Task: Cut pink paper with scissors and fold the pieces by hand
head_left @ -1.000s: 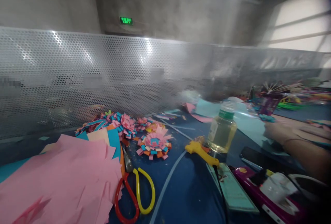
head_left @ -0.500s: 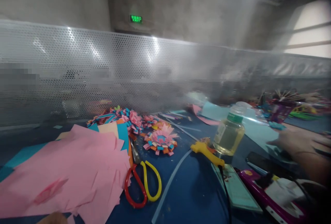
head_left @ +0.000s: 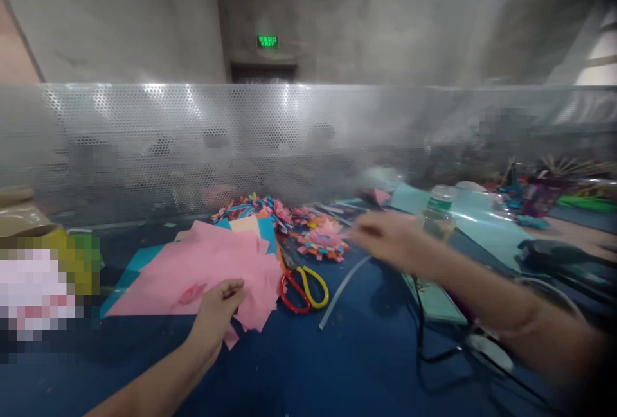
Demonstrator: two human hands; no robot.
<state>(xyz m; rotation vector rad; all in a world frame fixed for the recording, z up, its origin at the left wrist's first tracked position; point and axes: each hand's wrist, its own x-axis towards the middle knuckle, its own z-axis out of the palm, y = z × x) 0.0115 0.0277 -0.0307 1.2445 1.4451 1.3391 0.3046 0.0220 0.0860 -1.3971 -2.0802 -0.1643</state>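
Note:
My left hand (head_left: pixel 219 304) is at the right front part of a stack of pink paper sheets (head_left: pixel 178 269), its fingertips pinched together; whatever they hold is hidden. Just below that hand lies a small pink paper strip (head_left: pixel 231 338). My right hand (head_left: pixel 380 237), smeared by motion, hovers over the middle right of the table, and its fingers cannot be made out. It covers most of a yellow glue gun. Between the hands lie scissors (head_left: pixel 304 290) with one red and one yellow handle. A layered paper flower (head_left: pixel 324 240) in pink, orange and blue sits behind them.
A clear jar with a green label (head_left: pixel 438 211) stands behind my right forearm. A pale translucent strip (head_left: pixel 344 292) curves across the blue table (head_left: pixel 289 365). Black cable (head_left: pixel 420 333) loops at the right. A perforated metal screen (head_left: pixel 260 141) borders the back.
The view has swung left and lowered. My left hand has come fully into view by the pink paper. My right hand has moved leftward from the far right to the glue gun area.

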